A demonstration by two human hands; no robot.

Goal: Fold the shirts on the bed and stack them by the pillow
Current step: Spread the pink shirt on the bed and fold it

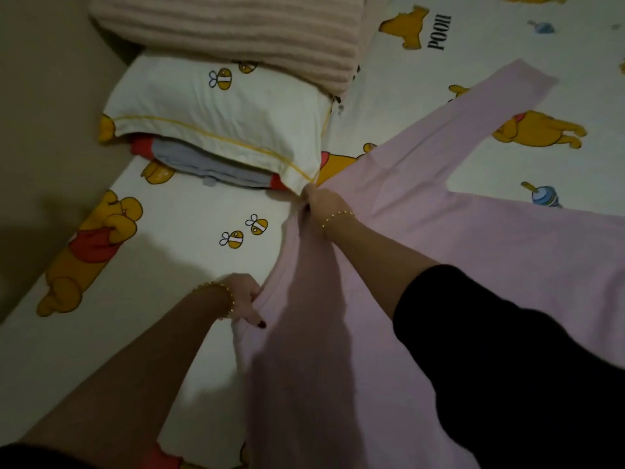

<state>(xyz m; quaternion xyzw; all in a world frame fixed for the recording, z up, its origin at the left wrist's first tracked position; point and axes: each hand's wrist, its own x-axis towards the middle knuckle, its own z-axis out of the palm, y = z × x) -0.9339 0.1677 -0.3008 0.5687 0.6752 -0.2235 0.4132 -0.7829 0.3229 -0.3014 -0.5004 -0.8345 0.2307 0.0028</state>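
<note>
A pale pink long-sleeved shirt (490,252) lies spread on the bed, one sleeve stretched toward the upper right. My right hand (321,204) pinches the shirt's edge close to the pillow corner. My left hand (245,297) grips the same edge lower down, nearer to me, fingers curled into the cloth. The white pillow (220,113) with bee prints lies at the upper left. A folded grey and red garment (209,164) is tucked under the pillow's front edge.
A ribbed beige blanket (236,32) is folded behind the pillow. The bed sheet (169,252), white with yellow bear prints, runs to a wall (44,96) on the left. My black sleeve covers part of the shirt at the lower right.
</note>
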